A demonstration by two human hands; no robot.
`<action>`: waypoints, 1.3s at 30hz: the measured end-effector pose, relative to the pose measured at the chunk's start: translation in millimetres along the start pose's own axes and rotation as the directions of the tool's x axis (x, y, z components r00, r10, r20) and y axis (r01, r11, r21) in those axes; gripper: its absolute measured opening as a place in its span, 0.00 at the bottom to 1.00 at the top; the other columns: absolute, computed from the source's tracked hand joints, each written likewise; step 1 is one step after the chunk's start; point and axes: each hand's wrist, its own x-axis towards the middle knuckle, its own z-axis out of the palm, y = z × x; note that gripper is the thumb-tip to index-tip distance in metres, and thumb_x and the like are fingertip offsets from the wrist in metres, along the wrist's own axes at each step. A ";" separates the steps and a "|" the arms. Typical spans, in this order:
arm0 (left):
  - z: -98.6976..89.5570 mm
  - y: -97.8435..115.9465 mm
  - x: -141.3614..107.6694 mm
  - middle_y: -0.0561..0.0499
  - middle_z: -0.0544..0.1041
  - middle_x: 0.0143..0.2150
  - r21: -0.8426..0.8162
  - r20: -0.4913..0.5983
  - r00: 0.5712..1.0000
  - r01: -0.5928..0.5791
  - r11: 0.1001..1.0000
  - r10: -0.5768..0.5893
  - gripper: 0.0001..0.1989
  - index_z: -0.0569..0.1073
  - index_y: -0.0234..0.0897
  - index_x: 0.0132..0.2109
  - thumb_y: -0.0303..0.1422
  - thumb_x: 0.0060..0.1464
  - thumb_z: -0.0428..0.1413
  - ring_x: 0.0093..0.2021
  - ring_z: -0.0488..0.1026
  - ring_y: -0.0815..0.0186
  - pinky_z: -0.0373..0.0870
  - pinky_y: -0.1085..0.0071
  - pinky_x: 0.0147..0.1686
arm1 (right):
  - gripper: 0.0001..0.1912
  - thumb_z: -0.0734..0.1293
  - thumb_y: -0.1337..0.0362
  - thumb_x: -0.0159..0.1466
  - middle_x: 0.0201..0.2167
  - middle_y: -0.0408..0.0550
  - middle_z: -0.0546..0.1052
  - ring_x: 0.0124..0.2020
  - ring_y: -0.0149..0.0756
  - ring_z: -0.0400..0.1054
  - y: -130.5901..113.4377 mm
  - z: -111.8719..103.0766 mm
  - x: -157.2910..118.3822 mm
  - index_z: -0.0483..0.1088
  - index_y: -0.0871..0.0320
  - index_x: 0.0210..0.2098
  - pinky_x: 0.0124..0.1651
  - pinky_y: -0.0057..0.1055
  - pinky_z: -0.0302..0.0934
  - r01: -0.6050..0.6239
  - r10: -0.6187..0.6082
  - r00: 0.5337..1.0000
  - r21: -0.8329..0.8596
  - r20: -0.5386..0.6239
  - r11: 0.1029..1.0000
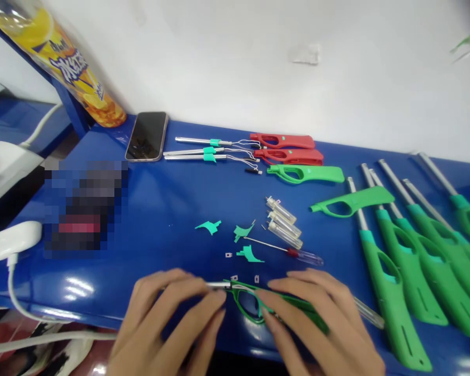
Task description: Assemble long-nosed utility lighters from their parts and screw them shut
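Note:
At the front edge of the table, my left hand (pixel 168 318) is closed on a metal lighter tube (pixel 218 285), fingertips at its inner end. My right hand (pixel 317 313) has its fingers closed over an open green lighter shell (pixel 246 313), where thin white wires run in from the tube. Part of the shell is hidden under the right fingers. Just beyond lie small teal triggers (pixel 250 254), tiny pale clips (pixel 257 279) and a screwdriver (pixel 303 257) with a clear and red handle. Clear fuel tanks (pixel 284 234) lie behind it.
Several assembled green lighters (pixel 391 308) crowd the right side. Red shell halves (pixel 288 156) and metal tubes with wires (pixel 196 156) lie at the back, near a phone (pixel 147 136) and a drink bottle (pixel 68 68). A white charger (pixel 13 240) with its cable sits left.

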 end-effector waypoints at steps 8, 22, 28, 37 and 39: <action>26.8 -15.0 0.6 0.47 0.76 0.49 -0.183 0.056 0.998 -0.022 0.983 0.033 0.16 0.78 0.36 0.54 0.15 0.68 0.54 0.51 0.69 0.60 0.62 0.57 0.55 | 0.14 0.66 0.72 0.75 0.49 0.46 0.81 0.56 0.42 0.70 -3.4 20.6 2.8 0.79 0.53 0.54 0.63 0.42 0.60 -0.018 0.012 0.991 0.043 0.131 0.999; 24.9 -21.3 -2.2 0.49 0.74 0.50 -0.287 0.117 0.992 -0.016 0.958 0.052 0.26 0.76 0.39 0.58 0.08 0.64 0.51 0.53 0.67 0.62 0.62 0.59 0.55 | 0.14 0.66 0.71 0.76 0.44 0.42 0.84 0.50 0.37 0.74 -2.3 25.4 -3.2 0.81 0.51 0.54 0.66 0.38 0.58 0.032 -0.039 0.989 0.049 0.141 0.998; 27.7 -22.2 -5.5 0.48 0.73 0.51 -0.256 0.145 0.988 -0.020 0.966 0.058 0.24 0.77 0.38 0.57 0.09 0.65 0.51 0.53 0.66 0.61 0.62 0.59 0.56 | 0.13 0.65 0.69 0.76 0.44 0.42 0.84 0.49 0.37 0.75 -8.8 29.5 -3.0 0.81 0.51 0.51 0.65 0.39 0.59 0.007 -0.011 0.993 0.037 0.115 0.999; 25.5 -27.4 -4.9 0.46 0.76 0.52 -0.194 0.156 0.979 -0.098 0.976 0.130 0.25 0.77 0.40 0.60 0.12 0.65 0.52 0.54 0.68 0.60 0.66 0.59 0.55 | 0.13 0.69 0.71 0.73 0.42 0.43 0.84 0.47 0.39 0.74 16.5 -7.1 10.4 0.79 0.52 0.53 0.61 0.44 0.62 0.041 -0.033 0.998 -0.142 0.054 0.989; 25.6 -27.9 -5.6 0.46 0.76 0.52 -0.184 0.158 0.979 -0.102 0.978 0.132 0.25 0.77 0.40 0.60 0.12 0.65 0.52 0.54 0.68 0.60 0.66 0.59 0.54 | 0.13 0.69 0.73 0.71 0.42 0.45 0.83 0.47 0.41 0.73 24.7 -12.3 8.6 0.79 0.54 0.52 0.59 0.46 0.63 0.022 -0.020 1.000 -0.164 0.015 0.986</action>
